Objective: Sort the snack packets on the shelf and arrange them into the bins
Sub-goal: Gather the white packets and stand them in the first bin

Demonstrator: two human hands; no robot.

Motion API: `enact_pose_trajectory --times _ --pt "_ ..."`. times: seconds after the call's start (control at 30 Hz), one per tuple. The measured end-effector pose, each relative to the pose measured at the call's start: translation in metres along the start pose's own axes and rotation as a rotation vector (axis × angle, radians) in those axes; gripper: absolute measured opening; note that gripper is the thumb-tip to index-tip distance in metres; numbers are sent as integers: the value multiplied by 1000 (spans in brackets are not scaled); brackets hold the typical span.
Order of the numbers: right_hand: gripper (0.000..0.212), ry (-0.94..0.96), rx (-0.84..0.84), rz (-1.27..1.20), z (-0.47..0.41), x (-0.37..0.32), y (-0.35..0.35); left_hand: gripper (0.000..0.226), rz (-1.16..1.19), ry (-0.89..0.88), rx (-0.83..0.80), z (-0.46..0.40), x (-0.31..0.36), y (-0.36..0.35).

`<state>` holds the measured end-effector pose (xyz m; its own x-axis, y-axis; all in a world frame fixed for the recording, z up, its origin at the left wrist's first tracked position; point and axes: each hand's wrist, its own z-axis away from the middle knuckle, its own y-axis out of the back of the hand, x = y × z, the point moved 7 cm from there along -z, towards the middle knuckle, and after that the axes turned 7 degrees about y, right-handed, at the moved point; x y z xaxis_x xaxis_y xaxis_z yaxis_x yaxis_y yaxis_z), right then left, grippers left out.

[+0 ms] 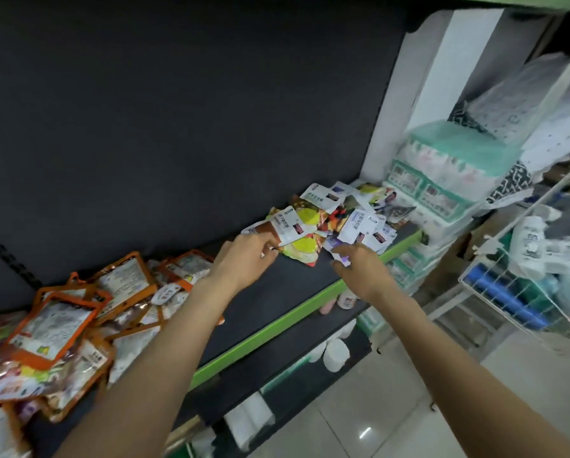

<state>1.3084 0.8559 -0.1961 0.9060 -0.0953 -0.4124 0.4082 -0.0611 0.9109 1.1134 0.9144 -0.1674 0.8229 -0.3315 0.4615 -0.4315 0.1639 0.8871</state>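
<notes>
Left hand [244, 259] pinches a packet [277, 231]; right hand [359, 269] pinches another; the heap [339, 216] lies just beyond both

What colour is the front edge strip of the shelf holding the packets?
Bright green front edge strip, clearest in the head view.

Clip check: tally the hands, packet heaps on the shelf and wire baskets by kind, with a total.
Hands: 2, left hand, right hand pinching a purple-white packet
Packet heaps on the shelf: 2, orange-edged heap, white-yellow heap
Wire baskets: 1, wire basket
Total: 5
Single packets overlap too much to count.
</notes>
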Motion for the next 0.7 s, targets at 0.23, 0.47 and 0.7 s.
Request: enact_pose_trajectory --times 0.23,0.47,0.7 --pt "31 82 -26 -27 -65 79 25 29 125 153 -29 -66 39 -46" --pt "26 223 -119 -124 -142 95 20 31 181 292 -8 -143 28 -62" --pt "37 220 -126 -63 -206 105 7 25 288 321 4 -198 6 -90"
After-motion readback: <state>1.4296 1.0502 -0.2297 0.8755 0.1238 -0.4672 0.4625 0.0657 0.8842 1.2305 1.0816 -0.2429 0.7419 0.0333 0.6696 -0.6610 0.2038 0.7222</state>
